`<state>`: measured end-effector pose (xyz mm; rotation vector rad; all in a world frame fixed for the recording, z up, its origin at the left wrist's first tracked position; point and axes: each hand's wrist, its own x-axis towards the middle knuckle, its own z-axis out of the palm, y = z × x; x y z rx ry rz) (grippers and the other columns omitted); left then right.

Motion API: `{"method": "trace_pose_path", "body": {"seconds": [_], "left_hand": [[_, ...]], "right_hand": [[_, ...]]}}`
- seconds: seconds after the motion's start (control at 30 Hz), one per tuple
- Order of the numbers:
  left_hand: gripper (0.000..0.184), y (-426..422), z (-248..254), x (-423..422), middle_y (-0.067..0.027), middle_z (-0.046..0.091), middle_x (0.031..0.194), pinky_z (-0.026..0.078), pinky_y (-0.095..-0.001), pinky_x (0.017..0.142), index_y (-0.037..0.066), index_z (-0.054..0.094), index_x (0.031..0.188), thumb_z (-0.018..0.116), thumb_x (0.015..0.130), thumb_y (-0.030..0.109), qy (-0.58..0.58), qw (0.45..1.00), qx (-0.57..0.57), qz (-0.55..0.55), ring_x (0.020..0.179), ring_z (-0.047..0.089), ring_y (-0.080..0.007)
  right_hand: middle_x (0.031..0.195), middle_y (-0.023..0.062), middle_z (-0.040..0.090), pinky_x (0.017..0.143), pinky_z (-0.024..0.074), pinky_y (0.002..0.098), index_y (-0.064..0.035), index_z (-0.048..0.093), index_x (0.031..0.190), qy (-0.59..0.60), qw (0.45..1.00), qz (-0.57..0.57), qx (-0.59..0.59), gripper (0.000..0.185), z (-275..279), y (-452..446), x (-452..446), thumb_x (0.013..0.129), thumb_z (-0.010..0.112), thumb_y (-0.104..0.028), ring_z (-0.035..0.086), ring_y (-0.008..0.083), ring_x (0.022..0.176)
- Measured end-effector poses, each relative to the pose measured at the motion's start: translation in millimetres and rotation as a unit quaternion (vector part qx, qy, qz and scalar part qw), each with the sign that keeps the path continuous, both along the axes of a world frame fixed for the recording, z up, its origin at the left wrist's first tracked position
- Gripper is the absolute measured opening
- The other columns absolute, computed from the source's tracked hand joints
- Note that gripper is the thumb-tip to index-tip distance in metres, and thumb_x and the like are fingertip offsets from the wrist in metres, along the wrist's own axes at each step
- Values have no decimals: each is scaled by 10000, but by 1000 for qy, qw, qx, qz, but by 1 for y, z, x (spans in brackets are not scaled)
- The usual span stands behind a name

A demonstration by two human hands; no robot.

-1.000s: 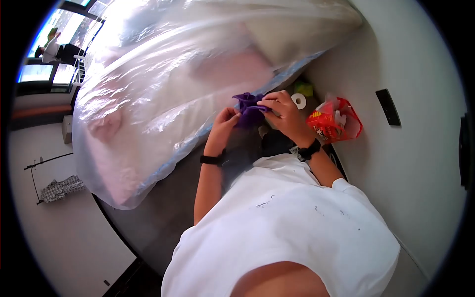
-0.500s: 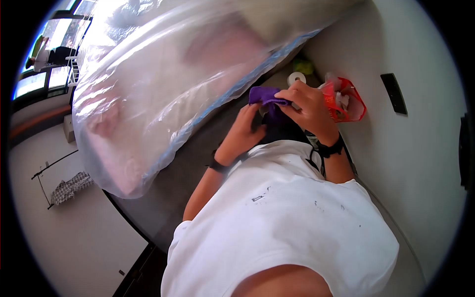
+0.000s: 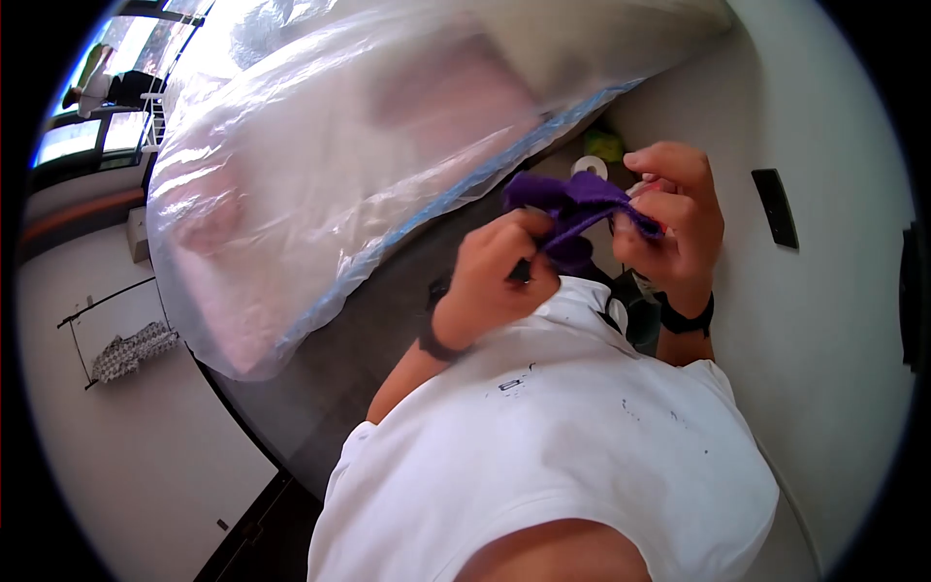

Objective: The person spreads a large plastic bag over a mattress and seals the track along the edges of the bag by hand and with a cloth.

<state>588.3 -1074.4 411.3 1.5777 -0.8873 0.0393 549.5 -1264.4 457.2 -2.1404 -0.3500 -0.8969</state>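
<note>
A purple cloth (image 3: 572, 204) is bunched and stretched between my two hands, in front of my white shirt. My left hand (image 3: 495, 276) has its fingers curled on the cloth's lower left part. On the right end of the cloth, my right hand (image 3: 674, 218) pinches the edge, its index finger raised. Both wrists wear black bands. Beyond the cloth lies a bed-like heap under clear plastic sheeting (image 3: 330, 165) with a blue edge.
Behind my right hand are a white paper roll (image 3: 590, 167) and a green item (image 3: 603, 145). The wall at right bears a black panel (image 3: 774, 209). Patterned cloth (image 3: 134, 351) hangs on a rack at left. A person (image 3: 102, 89) is near the far windows.
Both hands have come closer and moved right with the purple cloth, which is now spread out more. The left hand's fingers have curled onto it. The red bag is now mostly hidden behind my right hand.
</note>
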Motion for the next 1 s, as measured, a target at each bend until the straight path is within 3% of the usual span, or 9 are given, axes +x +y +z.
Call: {"method": "trace_pose_path", "body": {"seconds": [0.07,0.1,0.3,0.4,0.7,0.73,0.8,0.93,1.0], "left_hand": [[178,15,6,13,-107,564,740,431,-292,515,25,488,738,587,620,-64,27,998,62,13,539,510,-273],[176,20,12,25,-96,596,763,435,-239,535,22,434,718,565,677,-88,0,994,109,23,567,531,-150],[168,17,29,90,-70,557,699,420,-233,514,14,520,872,580,734,-59,-70,976,183,92,555,506,-111],[174,10,59,106,-63,534,666,411,-231,503,18,535,921,572,762,-42,-128,967,177,134,550,500,-99],[172,1,49,83,-118,557,732,439,-396,572,50,539,878,562,720,-16,-149,962,217,68,647,559,-310],[165,0,34,77,-114,587,757,462,-314,554,32,579,903,554,752,-29,-124,960,247,44,582,560,-240],[244,-7,-19,60,-162,595,793,464,-412,654,47,564,992,532,751,36,-54,950,308,-10,720,577,-351],[271,-1,-117,17,-143,597,949,472,-441,740,78,549,1029,523,777,175,-41,897,423,-119,866,582,-340],[278,11,-160,8,-154,601,979,465,-447,764,80,569,1036,504,795,203,59,865,470,-164,894,581,-340]], "right_hand": [[813,71,598,552,452,290,-71,523,858,-29,998,44,-34,259,-1,-3,12,664,690,-30,572,217,653],[813,71,598,552,452,290,-71,523,858,-41,998,47,-31,259,-5,-2,16,664,690,-30,572,217,653],[812,62,598,548,450,287,-99,588,983,102,992,-67,-38,265,-8,-4,53,740,691,-72,571,222,633],[807,66,592,548,444,300,-86,595,937,1,997,-45,-66,214,1,-10,75,744,679,-49,562,233,638],[810,83,583,624,456,336,-62,595,871,-1,998,-38,-56,139,-10,-26,65,748,648,-25,575,263,722],[810,83,583,624,456,336,-62,595,871,1,997,-40,-61,139,-23,-30,55,748,648,-25,575,263,722],[846,121,584,672,458,360,-54,588,899,214,974,-47,-61,127,-57,-36,30,774,613,-42,579,298,796],[943,173,599,806,449,393,-41,566,1002,569,816,-28,-92,251,-134,-47,-45,780,607,-151,557,340,944],[960,180,602,816,450,395,-38,561,1015,590,802,-30,-84,273,-140,-44,-56,780,607,-168,560,340,950]]}}
